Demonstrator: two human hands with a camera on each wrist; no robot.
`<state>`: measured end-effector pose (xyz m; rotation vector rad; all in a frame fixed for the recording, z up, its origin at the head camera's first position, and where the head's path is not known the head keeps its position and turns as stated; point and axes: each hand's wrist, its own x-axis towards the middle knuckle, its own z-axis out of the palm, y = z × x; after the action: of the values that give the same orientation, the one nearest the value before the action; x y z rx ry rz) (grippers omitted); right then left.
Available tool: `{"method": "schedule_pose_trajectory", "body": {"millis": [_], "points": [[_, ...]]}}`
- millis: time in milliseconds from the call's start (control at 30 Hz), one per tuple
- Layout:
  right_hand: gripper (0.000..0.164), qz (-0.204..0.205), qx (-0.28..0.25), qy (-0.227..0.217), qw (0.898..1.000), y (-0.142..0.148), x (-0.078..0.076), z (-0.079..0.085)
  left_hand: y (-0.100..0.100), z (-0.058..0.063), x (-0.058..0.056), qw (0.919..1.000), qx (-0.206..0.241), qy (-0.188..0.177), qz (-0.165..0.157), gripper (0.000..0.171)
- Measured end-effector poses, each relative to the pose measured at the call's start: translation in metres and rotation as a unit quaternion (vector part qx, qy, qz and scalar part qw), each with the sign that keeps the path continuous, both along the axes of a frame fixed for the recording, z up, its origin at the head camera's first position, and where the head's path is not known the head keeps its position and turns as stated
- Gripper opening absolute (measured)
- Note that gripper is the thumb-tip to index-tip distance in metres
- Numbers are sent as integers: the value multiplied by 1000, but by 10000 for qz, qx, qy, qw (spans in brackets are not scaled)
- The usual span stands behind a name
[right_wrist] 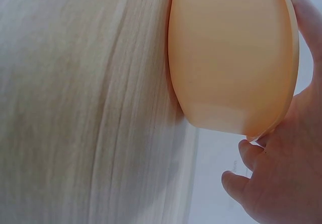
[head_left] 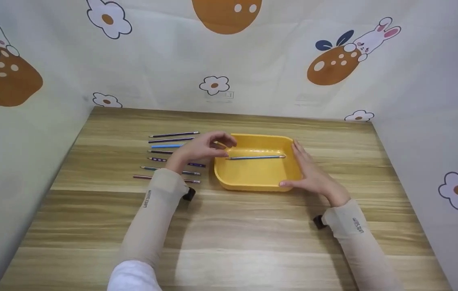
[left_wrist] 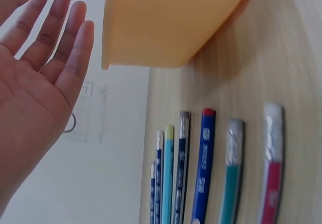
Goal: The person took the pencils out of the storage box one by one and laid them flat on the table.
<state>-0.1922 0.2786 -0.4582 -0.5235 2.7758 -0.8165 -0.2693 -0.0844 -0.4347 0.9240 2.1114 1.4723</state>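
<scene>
A yellow plastic tray point(head_left: 257, 188) stands on the table with one blue pencil point(head_left: 255, 157) lying crosswise in it. Over the tray's left rim, my left hand point(head_left: 204, 146) hovers with loosely bent fingers and nothing in them. Its palm and spread fingers show in the left wrist view. My right hand point(head_left: 314, 173) holds the tray's right end, the thumb on the front rim and the fingers along the far right side. Several pencils point(left_wrist: 204, 168) lie in a row left of the tray, partly hidden under my left wrist in the head view.
The wood-grain table point(head_left: 229, 242) extends toward me in front of the tray. A pale cloth wall point(head_left: 164, 76) printed with rabbits and flowers encloses the back and both sides. Both wrists wear beige sleeves point(head_left: 148, 226) with small black cameras point(head_left: 189, 194).
</scene>
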Motion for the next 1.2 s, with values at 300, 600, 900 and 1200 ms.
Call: {"method": "schedule_pose_trajectory", "body": {"millis": [300, 600, 900, 1200], "points": [[125, -1, -104, 79, 9999, -1, 2, -1, 30, 4, -11, 9990, -120, -145, -403, 41], [125, -59, -132, 15, 9999, -1, 1, -1, 49, -3, -22, 9973, -621, -190, -339, 37], [126, -73, -80, 21, 9999, 0, 2, 0, 64, -6, -24, 9927, -1200, 9, -88, 36], [126, -26, -91, 112, 9999, 0, 1, -2, 75, -12, -25, 9877, -1553, 143, -132, 38]]}}
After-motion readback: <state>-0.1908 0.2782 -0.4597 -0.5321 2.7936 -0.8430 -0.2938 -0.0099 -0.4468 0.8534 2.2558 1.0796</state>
